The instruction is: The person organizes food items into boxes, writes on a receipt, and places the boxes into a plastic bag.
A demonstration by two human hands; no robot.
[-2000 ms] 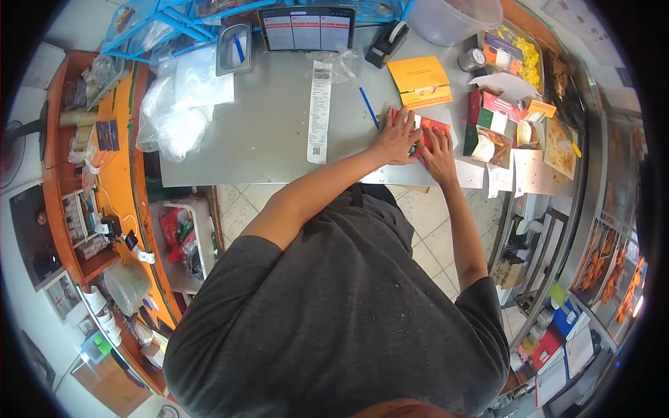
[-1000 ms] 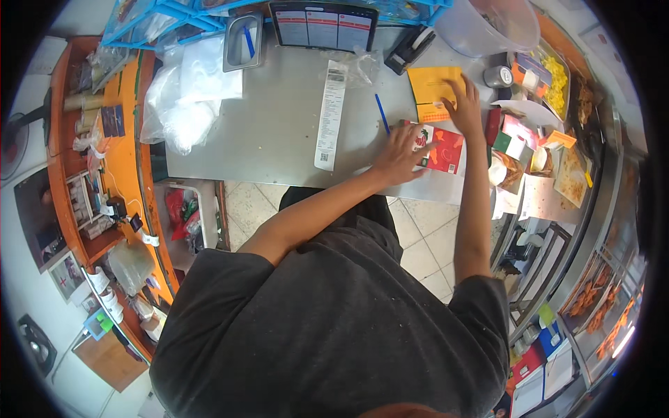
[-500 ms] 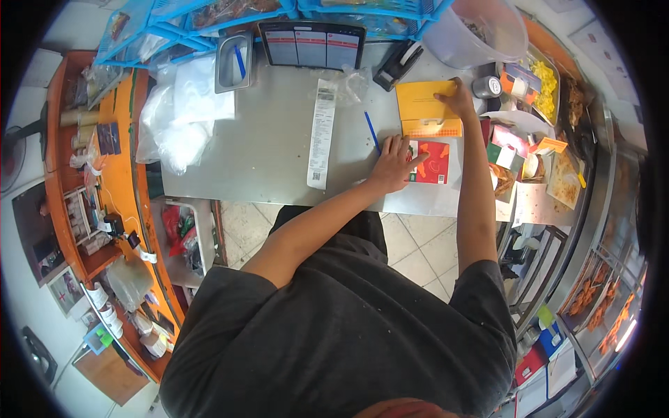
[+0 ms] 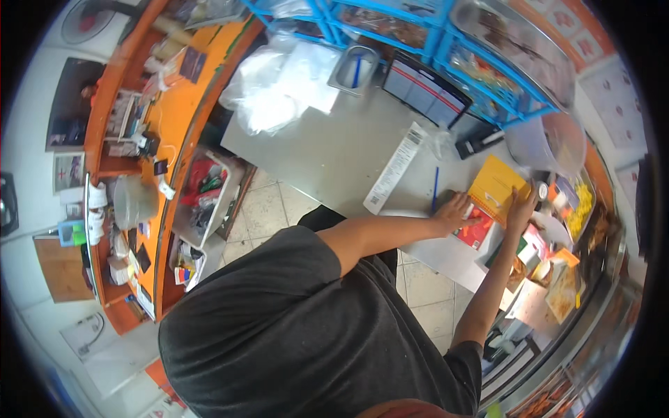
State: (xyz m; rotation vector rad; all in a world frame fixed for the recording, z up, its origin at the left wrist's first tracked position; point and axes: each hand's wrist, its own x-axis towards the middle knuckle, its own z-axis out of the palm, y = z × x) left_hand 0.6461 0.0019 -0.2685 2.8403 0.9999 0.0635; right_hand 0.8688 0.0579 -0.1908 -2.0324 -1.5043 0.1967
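A printed cardboard piece lies on the metal counter, with a yellow panel point(image 4: 496, 187) on its far side and a red panel point(image 4: 477, 228) on its near side. An orange patterned strip runs between the two. My right hand point(image 4: 520, 207) grips the yellow panel's right edge, thumb on top. My left hand point(image 4: 455, 214) rests with fingers stretched out at the left of the red panel, partly covering it. Beside that hand lies a blue pen point(image 4: 436, 188), and farther left a long white receipt point(image 4: 397, 167).
Beyond the cardboard are a black device point(image 4: 479, 142), a tablet point(image 4: 426, 88) and a clear tub point(image 4: 550, 143). Plastic bags point(image 4: 279, 83) and a metal tray point(image 4: 341, 78) sit at the back left. Papers and packaging point(image 4: 550, 272) crowd the right; blue racks point(image 4: 439, 38) stand behind.
The whole view has turned, so the counter appears tilted. My right hand has moved from the yellow panel's far right corner down along its right edge. My left hand stays by the red panel.
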